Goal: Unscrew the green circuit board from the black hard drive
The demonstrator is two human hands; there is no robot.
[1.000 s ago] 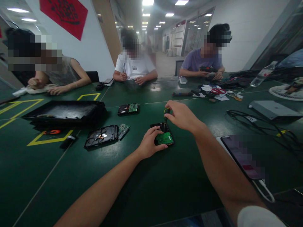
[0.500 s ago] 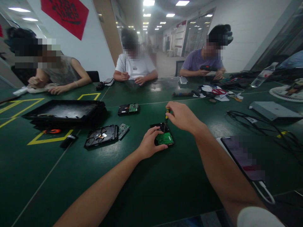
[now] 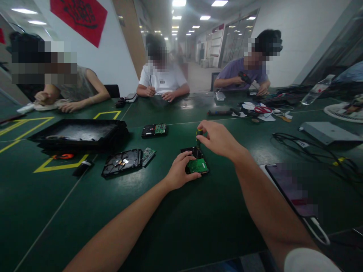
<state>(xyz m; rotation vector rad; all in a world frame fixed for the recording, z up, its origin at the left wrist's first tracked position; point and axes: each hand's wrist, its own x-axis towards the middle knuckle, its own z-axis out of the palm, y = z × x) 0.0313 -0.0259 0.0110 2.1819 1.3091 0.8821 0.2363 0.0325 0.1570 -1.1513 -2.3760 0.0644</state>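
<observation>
A hard drive [image 3: 199,165] with a green circuit board facing up lies on the green table in front of me. My left hand [image 3: 180,171] grips its left side, thumb at the near edge and fingers over the board's far part. Above the drive, my right hand [image 3: 217,138] is closed around the black-and-yellow handle of a screwdriver [image 3: 199,136]. The screwdriver stands nearly upright, its thin shaft reaching down to the drive. Whether its tip sits in a screw is too small to tell.
To the left lie another hard drive [image 3: 121,163], a loose circuit board [image 3: 148,156] and a black tray [image 3: 79,132]. A third hard drive [image 3: 154,130] lies farther back. On the right are a phone [image 3: 289,189], black cables [image 3: 295,141] and a grey box [image 3: 329,133]. Three people sit opposite.
My right hand's fingers have turned slightly on the screwdriver handle. My left hand stays on the hard drive. Across the table, the person at right has raised a dark power tool.
</observation>
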